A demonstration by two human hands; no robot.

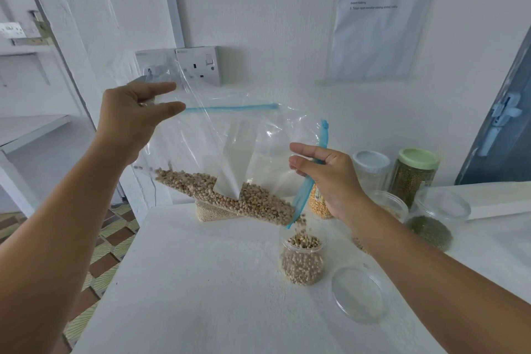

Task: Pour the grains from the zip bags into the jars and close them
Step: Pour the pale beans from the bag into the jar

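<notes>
both hands (129, 112) (324, 175) tilt zip bag (230, 152), beans (230, 198) entering jar (303, 259).

A clear zip bag (244, 152) with a blue seal, tilted between both hands, spills pale beans (230, 198) into the open jar (303, 256) below the right hand (324, 178).
</notes>
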